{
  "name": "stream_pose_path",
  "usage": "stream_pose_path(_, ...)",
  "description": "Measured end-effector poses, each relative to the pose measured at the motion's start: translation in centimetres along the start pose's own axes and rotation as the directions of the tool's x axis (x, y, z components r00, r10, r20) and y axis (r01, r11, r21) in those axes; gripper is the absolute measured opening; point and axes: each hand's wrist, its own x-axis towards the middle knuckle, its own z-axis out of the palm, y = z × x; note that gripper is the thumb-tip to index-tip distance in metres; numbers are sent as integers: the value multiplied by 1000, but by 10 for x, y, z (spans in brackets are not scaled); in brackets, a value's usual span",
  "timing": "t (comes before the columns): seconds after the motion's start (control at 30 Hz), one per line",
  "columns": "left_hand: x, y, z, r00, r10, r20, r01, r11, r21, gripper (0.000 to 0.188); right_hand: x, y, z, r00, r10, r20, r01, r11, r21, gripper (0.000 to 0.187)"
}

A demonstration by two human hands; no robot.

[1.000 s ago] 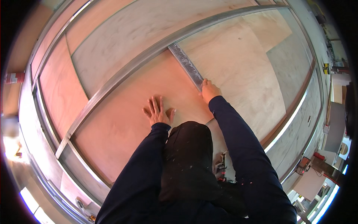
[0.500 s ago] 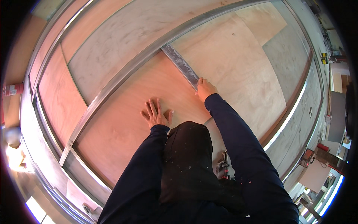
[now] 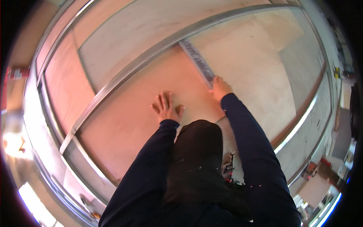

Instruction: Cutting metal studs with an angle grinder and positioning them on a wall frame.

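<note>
My right hand (image 3: 221, 89) is closed around the near end of a short grey metal bar (image 3: 198, 62) with a smeared, patchy surface. The bar lies along the line between a reddish plywood sheet (image 3: 124, 126) and a paler plywood sheet (image 3: 249, 70). Its far end meets a long curved-looking metal rail (image 3: 132, 71) of the frame; whether it is fixed there I cannot tell. My left hand (image 3: 166, 110) rests on the reddish sheet, fingers spread and holding nothing. The bar's nearest end is partly hidden by my right fingers.
My dark-trousered knee (image 3: 200, 151) is on the panel between my arms. Beside it lies a metal tool with red parts (image 3: 228, 170), partly covered. More frame rails (image 3: 51, 109) run at the left, and a red-and-black device (image 3: 311, 170) sits at the right edge.
The whole view has shifted, so panels, bar and hands appear farther right and slightly higher. The right hand keeps its hold on the bar; the left stays spread on the plywood.
</note>
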Motion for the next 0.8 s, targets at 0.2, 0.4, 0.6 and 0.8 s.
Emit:
stream_pose_path(0.2,4,3,6,999,29,-34,-31,997,-68,86,-5,18,2,991,-99,-90,101,995,16,63)
stream_pose_path(0.4,-1,-8,1,1000,-7,-27,3,992,-130,85,-7,3,-2,998,-32,-60,31,999,-15,66)
stream_pose_path(0.6,-3,-10,2,999,13,-30,-17,988,-155,84,-1,-10,-14,999,-37,-18,35,996,-83,54)
stream_pose_path(0.8,1,-5,-1,999,30,-22,-33,990,-139,83,3,-4,-23,997,-75,-32,71,993,-97,48)
